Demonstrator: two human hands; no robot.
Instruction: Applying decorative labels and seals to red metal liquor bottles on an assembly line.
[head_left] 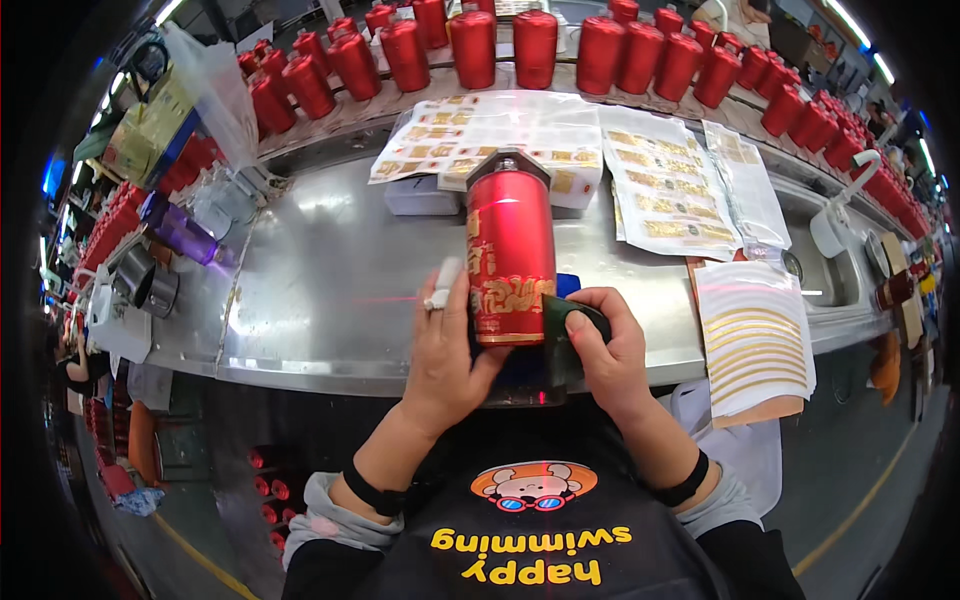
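A red metallic bottle (510,240) with gold decoration lies in a dark cradle at the front of the steel bench, its neck pointing away from me. Along its lower left side is my left hand (440,350), with fingers stretched out and the thumb by the bottle's base. White coverings wrap some of those fingertips. My right hand (610,350) is closed on a dark, flat scraper (567,330), pinched between thumb and fingers, its edge against the bottle's lower right side. Something blue (568,286) shows partly behind that hand.
Gold-printed decal sheets (670,190) lie beyond the bottle and to its right. A sheet with curved gold strips (757,335) overhangs the front edge. Many red bottles (535,50) line the far shelf. A sink (830,250) is at right, a purple bottle (183,232) at left.
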